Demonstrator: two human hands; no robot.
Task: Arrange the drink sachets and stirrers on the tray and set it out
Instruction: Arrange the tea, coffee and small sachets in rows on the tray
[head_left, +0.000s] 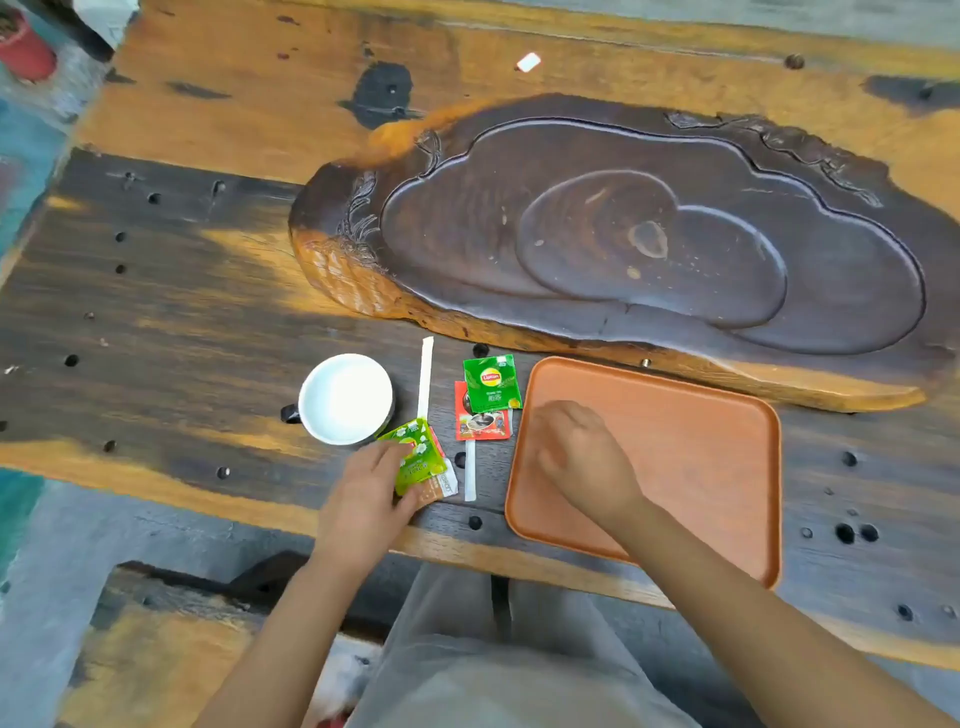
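Note:
An orange tray (701, 457) lies at the near edge of the wooden table, with nothing on it but my hand. My right hand (582, 457) hovers blurred over its left part, fingers curled, holding nothing I can see. My left hand (363, 499) grips a small stack of sachets (418, 457), a light green one on top of orange and white ones. Left of the tray lie a green Lipton sachet (491, 382) overlapping a red coffee sachet (480, 423). One paper-wrapped stirrer (425, 379) lies beside the cup; another (470, 473) lies below the red sachet.
A white cup (345, 397) with a dark handle stands left of the stirrer. A large dark carved wooden tea board (649, 239) fills the table behind the tray. A small white scrap (529, 62) lies far back. A red pot (23, 49) sits at the top left.

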